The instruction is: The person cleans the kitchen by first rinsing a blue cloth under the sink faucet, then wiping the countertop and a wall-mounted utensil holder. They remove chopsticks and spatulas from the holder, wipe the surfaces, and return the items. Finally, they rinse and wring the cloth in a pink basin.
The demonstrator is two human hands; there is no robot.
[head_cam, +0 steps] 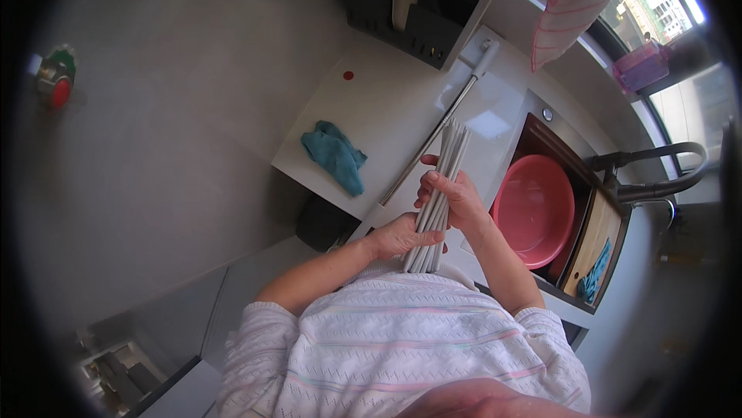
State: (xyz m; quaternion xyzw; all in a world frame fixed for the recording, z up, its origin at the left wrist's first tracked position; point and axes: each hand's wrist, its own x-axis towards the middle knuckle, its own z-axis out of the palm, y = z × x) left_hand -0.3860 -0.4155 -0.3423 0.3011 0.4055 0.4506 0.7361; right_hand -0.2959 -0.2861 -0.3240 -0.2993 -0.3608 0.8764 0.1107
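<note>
A bundle of long pale-grey chopsticks (432, 215) is held in both hands in front of my body, tilted with its far ends towards the window side. My left hand (403, 236) wraps the near part, thumb across the top. Farther up, my right hand (456, 195) grips the bundle with its thumb over the sticks and fingers behind. The near ends stick out close to my knitted top. Behind the bundle runs a metal pole with a white handle (464, 90), lying on the white countertop (394, 111).
A crumpled teal cloth (335, 157) lies on the counter. To the right, a pink basin (533, 209) sits in the sink beside a wooden board (588, 238) and curved faucet (661, 172). A dark knife rack (417, 30) stands at the back.
</note>
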